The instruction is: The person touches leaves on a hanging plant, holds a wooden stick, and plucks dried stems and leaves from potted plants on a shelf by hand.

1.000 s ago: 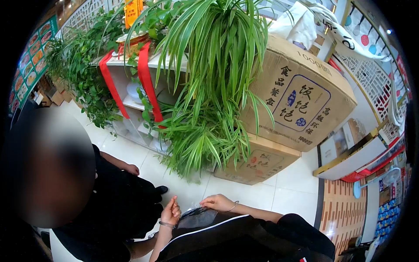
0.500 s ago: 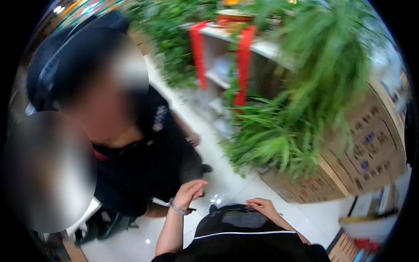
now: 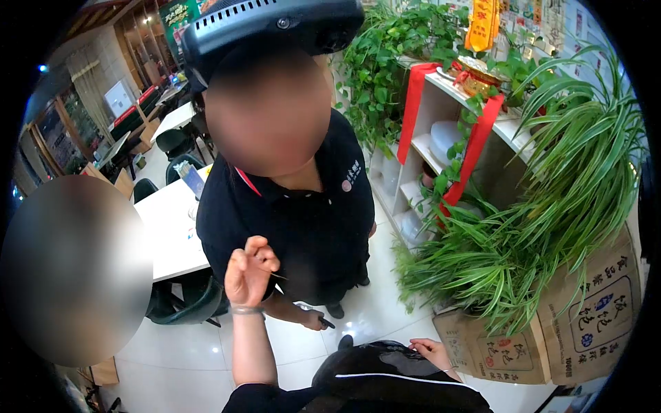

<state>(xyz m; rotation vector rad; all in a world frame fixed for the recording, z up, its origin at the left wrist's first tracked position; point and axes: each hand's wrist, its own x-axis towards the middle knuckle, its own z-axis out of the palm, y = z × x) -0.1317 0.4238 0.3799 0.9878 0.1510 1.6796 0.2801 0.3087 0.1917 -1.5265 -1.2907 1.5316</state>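
Left hand raised higher (loosely curled).

Centre: co-worker stands beyond the raised left hand, obstructing forward reach. Lower centre: passage over tiled floor, between co-worker and leafy plant; narrows toward the white shelf. Right: leaves overhang the cartons; cartons form a barrier near the right hand. Left: white table and dark chair limit sideways room.
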